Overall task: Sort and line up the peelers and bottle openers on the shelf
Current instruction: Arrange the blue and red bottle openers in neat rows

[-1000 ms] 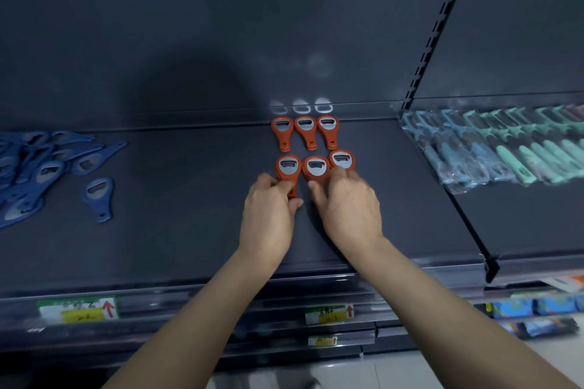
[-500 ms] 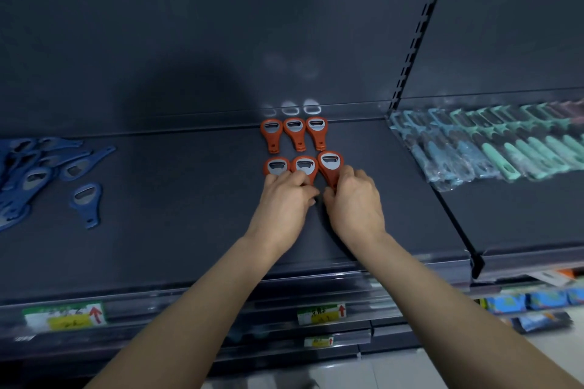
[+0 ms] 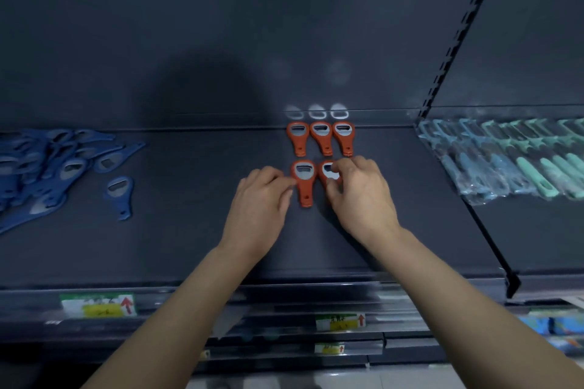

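Observation:
Three orange bottle openers [image 3: 320, 137] lie in a straight row at the back of the dark shelf [image 3: 189, 237]. In front of them lies a second row. Its left opener [image 3: 304, 183] shows in full, handle toward me. My left hand [image 3: 259, 202] rests beside it, fingertips touching its left edge. My right hand [image 3: 363, 196] curls thumb and fingers round the head of the second front opener [image 3: 328, 170]. Whatever lies further right in that row is hidden under this hand.
A loose heap of blue bottle openers [image 3: 47, 167] fills the shelf's left end, with one single blue opener [image 3: 120, 196] apart from it. Bagged teal and blue peelers [image 3: 512, 161] lie on the neighbouring shelf to the right, past a slotted upright [image 3: 442, 54]. Price labels [image 3: 98, 305] line the front rail.
My left hand slid left off the front row, uncovering the left opener fully. My right hand moved left onto the middle front opener and now hides the right one.

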